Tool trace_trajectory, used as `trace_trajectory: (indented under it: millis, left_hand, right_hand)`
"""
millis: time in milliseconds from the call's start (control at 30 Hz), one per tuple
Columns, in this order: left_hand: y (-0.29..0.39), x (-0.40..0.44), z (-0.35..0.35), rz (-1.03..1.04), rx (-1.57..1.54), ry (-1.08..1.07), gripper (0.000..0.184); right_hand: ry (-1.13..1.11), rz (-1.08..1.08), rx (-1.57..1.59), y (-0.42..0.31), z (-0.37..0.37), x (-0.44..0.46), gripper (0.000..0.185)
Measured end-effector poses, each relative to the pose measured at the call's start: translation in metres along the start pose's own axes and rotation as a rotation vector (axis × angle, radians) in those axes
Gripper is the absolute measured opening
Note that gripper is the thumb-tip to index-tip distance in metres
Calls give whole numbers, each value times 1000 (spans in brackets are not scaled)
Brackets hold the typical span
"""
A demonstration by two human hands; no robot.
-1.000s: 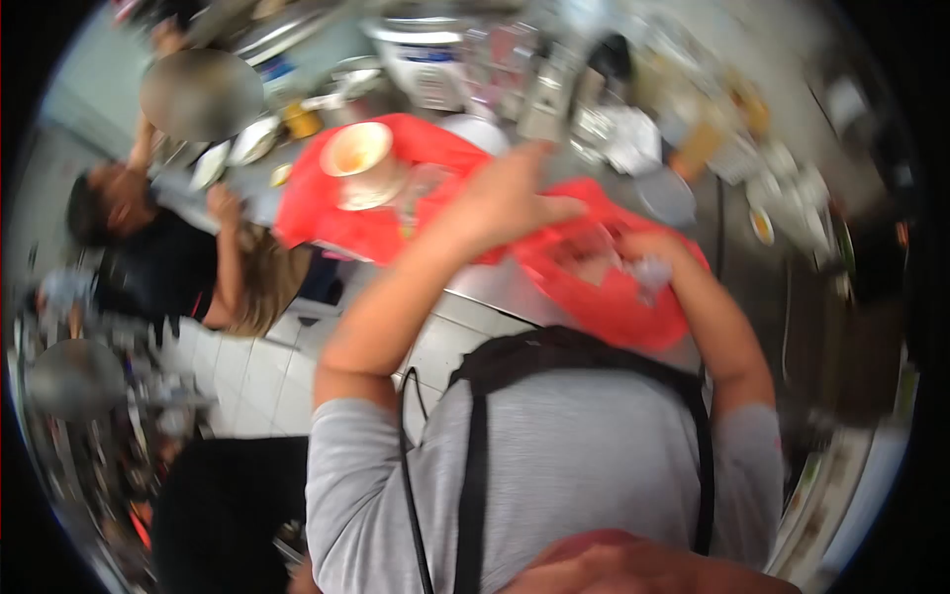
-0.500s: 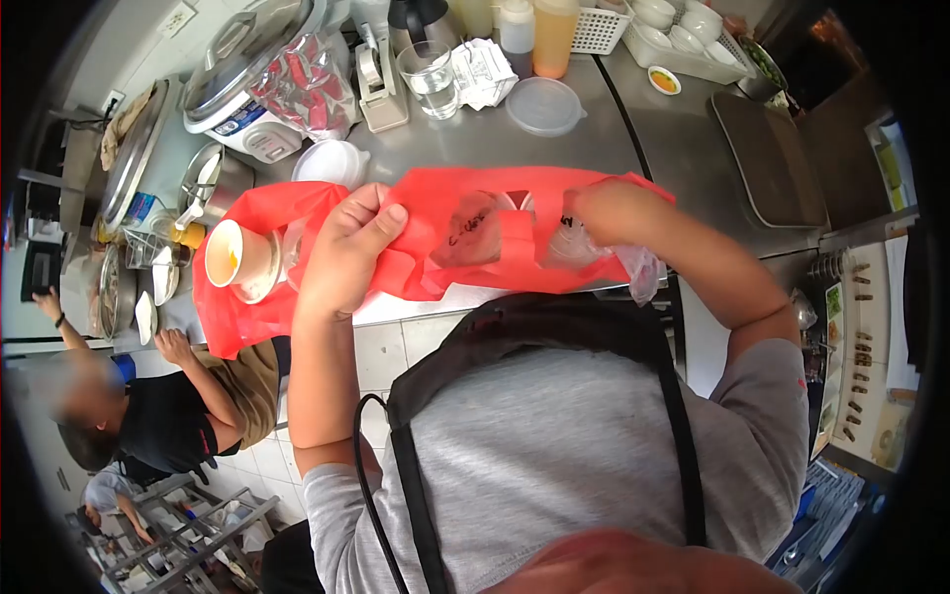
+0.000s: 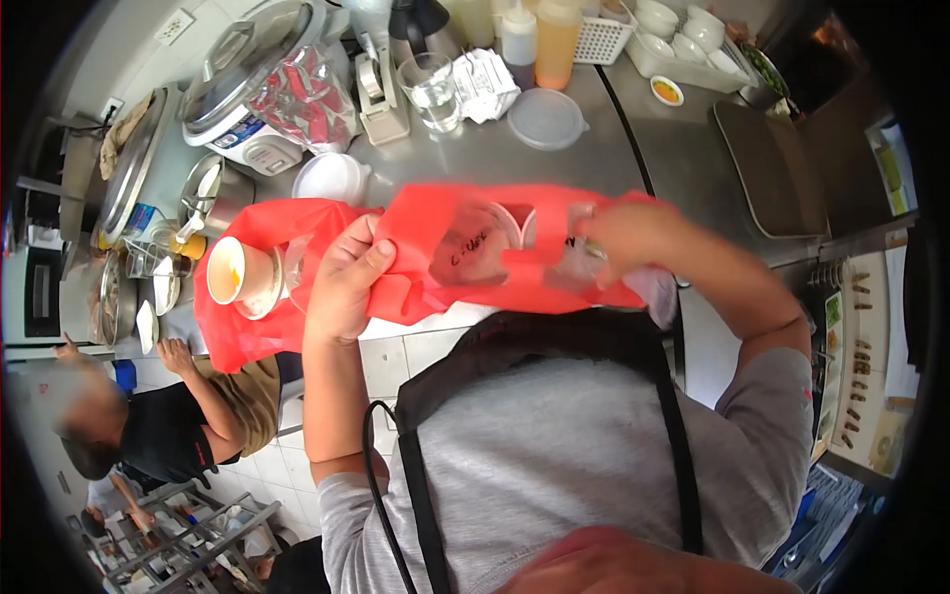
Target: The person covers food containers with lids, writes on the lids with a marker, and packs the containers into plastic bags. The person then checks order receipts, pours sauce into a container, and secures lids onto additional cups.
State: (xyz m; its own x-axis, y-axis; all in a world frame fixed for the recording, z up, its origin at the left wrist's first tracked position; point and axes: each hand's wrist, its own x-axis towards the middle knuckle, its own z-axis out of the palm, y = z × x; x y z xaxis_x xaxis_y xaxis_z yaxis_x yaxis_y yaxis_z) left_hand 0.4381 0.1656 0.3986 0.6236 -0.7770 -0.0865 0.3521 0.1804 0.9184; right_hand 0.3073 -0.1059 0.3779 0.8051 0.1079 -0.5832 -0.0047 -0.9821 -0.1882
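My left hand (image 3: 346, 272) is closed in a pinch on the edge of a red bag (image 3: 406, 257), thumb on top. Through the bag's mouth show round lidded containers (image 3: 475, 255) with handwriting on a lid. At the bag's right end, my right hand (image 3: 633, 238) reaches down beside a clear plastic bag (image 3: 655, 292); its fingers are blurred and partly hidden. Left of my left hand, more red bag material (image 3: 233, 327) lies open around a pale paper cup (image 3: 237, 270), tilted, with yellow-orange inside. A clear round lid or container sits against the cup.
Behind the bags on the steel counter (image 3: 416, 163) are a white lid (image 3: 332, 178), tape dispenser (image 3: 381, 104), water glass (image 3: 429, 94) and clear lid (image 3: 546, 119). A rice cooker (image 3: 242, 134) stands back left, a brown tray (image 3: 767, 168) right. A co-worker (image 3: 173, 421) stands at left.
My right hand has shifted slightly right and down at the bag's right end. The red bag's mouth is wider, showing more of the containers. My left hand keeps its pinch.
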Motion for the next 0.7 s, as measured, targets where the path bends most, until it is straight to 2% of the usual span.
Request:
trace_trajectory:
  millis: [67, 133, 167, 200, 267, 333, 400, 500, 567, 633, 700]
  left_hand:
    - [0, 0, -2, 17, -22, 4, 11]
    - [-3, 1, -6, 38, -66, 7, 8]
    - [-4, 3, -8, 50, -81, -4, 8]
    - [-2, 6, -7, 45, -116, -2, 7]
    - [1, 11, -1, 31, -233, -32, 8]
    - [4, 17, 0, 21, -279, -110, 10]
    - [8, 19, 3, 3, -282, -138, 12]
    - [6, 22, 5, 123, -468, -81, 12]
    - [11, 16, 2, 132, -460, -16, 9]
    - [12, 12, -3, 167, -434, 18, 9]
    - [10, 7, -11, 175, -411, 45, 11]
  right_hand:
    - [43, 30, 11, -8, 12, 4, 44]
    - [38, 60, 76, -25, -9, 3, 36]
    - [185, -159, -16, -2, 12, 19, 27]
    - [111, -187, -210, -11, -3, 22, 20]
    - [-136, -163, -200, -40, -29, 29, 18]
    - [22, -150, -141, -70, -40, 31, 22]
    - [365, -411, 21, -54, 34, 137, 26]
    - [178, -350, -46, -70, 5, 126, 31]
    - [46, -304, -77, -87, -21, 103, 34]
    - [-61, -344, -85, -95, -54, 71, 37]
    - [-128, -488, -76, -91, -117, 34, 38]
